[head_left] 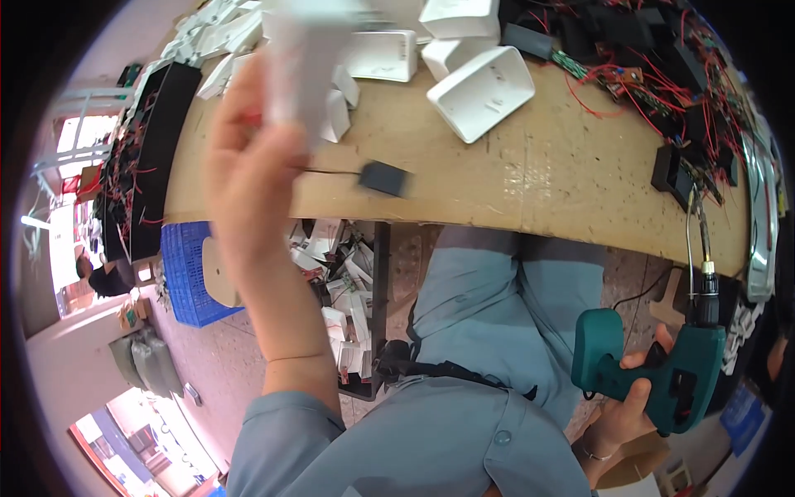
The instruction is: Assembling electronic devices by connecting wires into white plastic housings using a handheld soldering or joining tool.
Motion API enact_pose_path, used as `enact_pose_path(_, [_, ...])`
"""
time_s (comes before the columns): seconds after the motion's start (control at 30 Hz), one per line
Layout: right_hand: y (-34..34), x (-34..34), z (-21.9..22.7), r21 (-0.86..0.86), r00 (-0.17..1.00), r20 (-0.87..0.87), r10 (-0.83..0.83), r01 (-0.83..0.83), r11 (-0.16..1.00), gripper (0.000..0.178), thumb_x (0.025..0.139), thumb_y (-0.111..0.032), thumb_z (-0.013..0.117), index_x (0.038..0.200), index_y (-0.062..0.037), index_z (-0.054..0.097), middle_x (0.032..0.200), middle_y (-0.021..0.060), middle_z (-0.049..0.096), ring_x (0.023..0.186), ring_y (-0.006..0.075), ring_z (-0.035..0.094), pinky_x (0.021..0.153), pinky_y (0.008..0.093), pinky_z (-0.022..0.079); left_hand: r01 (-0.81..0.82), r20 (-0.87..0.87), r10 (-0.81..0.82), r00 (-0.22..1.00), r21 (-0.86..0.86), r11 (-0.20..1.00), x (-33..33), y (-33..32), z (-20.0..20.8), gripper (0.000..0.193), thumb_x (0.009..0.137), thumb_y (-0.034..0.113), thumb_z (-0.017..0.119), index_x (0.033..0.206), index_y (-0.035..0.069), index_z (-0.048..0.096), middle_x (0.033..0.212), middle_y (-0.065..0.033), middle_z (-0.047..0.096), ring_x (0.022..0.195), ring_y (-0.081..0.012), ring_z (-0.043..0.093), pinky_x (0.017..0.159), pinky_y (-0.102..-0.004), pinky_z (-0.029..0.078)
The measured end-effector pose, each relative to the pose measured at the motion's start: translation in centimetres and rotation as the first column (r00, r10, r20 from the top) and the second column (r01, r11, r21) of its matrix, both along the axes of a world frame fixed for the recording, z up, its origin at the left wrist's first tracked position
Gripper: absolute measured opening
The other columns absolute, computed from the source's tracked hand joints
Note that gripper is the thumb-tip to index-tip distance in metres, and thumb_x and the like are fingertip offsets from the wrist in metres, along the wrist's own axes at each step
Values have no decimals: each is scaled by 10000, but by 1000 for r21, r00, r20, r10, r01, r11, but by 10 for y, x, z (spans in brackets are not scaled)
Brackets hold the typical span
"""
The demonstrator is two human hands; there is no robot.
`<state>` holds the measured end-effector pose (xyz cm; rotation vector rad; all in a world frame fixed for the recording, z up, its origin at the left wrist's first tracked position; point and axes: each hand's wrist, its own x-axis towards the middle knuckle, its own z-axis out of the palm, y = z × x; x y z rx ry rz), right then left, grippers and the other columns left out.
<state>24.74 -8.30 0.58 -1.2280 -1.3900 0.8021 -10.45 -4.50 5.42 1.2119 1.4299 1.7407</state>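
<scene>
My left hand [261, 157] is raised over the left part of the table, its fingers closed around a white plastic housing [308, 70] that is smeared by motion. A thin dark wire runs from near that hand to a small black box [384, 178], close above or on the tabletop; I cannot tell which. At the lower right, my right hand [629, 410] grips a teal soldering gun [691, 377] by its handle. The gun's thin metal tube and tip point up toward the table's right front edge, near an open black case with wires [675, 172].
White plastic shells [484, 93] lie at the back middle, with more piled at the far left. Black cases and circuit boards with red wires [638, 70] crowd the right. A long black tray [161, 149] stands left. Below are a blue crate [186, 269] and a bin of white parts [352, 294].
</scene>
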Motion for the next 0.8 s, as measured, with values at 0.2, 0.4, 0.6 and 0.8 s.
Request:
enact_pose_path(0.2, [2, -1, -9, 30, 997, 15, 79, -80, 996, 552, 836, -241, 515, 1231, 83, 307, 1123, 217, 492, 694, 130, 500, 602, 216, 427, -471, -409, 390, 825, -117, 875, -115, -56, 6, 581, 722, 122, 671, 1221, -18, 408, 986, -67, 555, 814, -113, 550, 625, -217, 442])
enact_pose_path(0.4, [4, -2, -7, 65, 997, -36, 72, -69, 996, 553, 852, -255, 495, 1242, 74, 281, 1133, 220, 475, 703, 129, 478, 592, 206, 421, -615, -671, 340, 659, -220, 757, -139, -123, -31, 590, 686, 120, 703, 1194, -23, 438, 1067, -101, 520, 922, -149, 508, 808, -258, 402])
enact_pose_path(0.6, [9, -7, -7, 50, 997, -1, 79, -79, 996, 537, 859, -254, 492, 1237, 66, 283, 1134, 227, 472, 688, 132, 481, 569, 206, 431, -520, -449, 308, 839, -491, 699, -134, -211, -79, 690, 646, 98, 692, 1245, -37, 378, 1136, -128, 506, 986, -188, 523, 860, -281, 402])
enact_pose_path(0.8, [16, -6, -11, 79, 988, -47, 146, -142, 987, 536, 857, -241, 499, 1237, 66, 280, 1141, 236, 467, 694, 140, 490, 544, 202, 441, -398, -435, 50, 899, -766, 505, -109, -262, -141, 733, 588, 101, 749, 1227, -8, 406, 1074, -93, 535, 934, -192, 543, 816, -281, 432])
